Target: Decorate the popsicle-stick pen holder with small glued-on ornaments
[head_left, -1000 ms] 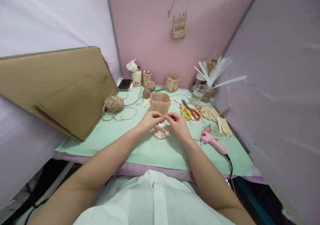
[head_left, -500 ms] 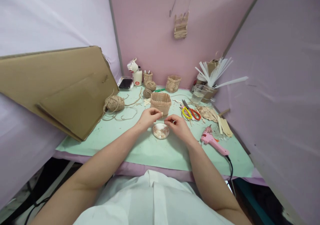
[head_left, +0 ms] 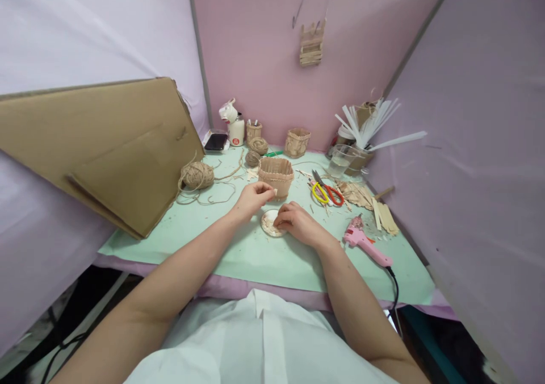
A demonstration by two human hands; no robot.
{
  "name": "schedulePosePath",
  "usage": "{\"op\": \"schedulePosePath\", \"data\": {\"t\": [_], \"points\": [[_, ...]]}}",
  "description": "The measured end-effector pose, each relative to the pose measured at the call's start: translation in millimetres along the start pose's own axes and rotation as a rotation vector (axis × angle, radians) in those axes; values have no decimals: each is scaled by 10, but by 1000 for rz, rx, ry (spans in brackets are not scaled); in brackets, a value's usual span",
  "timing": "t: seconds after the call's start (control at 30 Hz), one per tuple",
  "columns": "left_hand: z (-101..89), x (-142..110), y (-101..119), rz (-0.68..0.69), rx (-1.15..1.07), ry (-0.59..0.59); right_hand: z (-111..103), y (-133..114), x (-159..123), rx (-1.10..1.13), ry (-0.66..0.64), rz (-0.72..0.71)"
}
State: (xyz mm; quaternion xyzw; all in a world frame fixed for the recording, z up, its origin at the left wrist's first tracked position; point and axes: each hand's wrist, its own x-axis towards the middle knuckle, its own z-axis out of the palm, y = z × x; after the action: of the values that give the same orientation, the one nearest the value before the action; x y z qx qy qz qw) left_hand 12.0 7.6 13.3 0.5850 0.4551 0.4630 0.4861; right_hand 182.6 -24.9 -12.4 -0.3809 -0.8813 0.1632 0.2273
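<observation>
Between the fingertips of my left hand is a small pale piece, too small to name for certain. That hand is closed in a pinch just in front of a woven-looking tan basket. My right hand reaches over a small round white dish that holds pale bits. Its fingers are bunched together at the dish, and whatever they may hold is hidden.
Scissors with yellow and red handles lie to the right. Nearer the edge is a pink glue gun. A twine ball sits left, beside leaning cardboard. A plastic cup stands at the back right.
My right hand has moved down and left, from above the dish's rim into the dish. My left hand keeps its pinch in nearly the same place. The view has shifted slightly.
</observation>
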Motion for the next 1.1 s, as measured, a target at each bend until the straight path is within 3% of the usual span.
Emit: {"op": "schedulePosePath", "data": {"t": [0.2, 0.4, 0.5, 0.63, 1.1], "points": [[-2, 9, -7, -15, 6, 12, 21, -39, 20, 64, 61, 28], [34, -16, 13, -59, -56, 6, -19, -84, 75, 549, 460, 412], [91, -39, -6, -108, -114, -27, -43, -99, 111, 790, 567, 503], [167, -58, -71, -129, -144, -64, -34, -89, 135, 874, 634, 522], [232, -70, -113, -150, -271, -71, -25, -98, 141, 814, 678, 541]]}}
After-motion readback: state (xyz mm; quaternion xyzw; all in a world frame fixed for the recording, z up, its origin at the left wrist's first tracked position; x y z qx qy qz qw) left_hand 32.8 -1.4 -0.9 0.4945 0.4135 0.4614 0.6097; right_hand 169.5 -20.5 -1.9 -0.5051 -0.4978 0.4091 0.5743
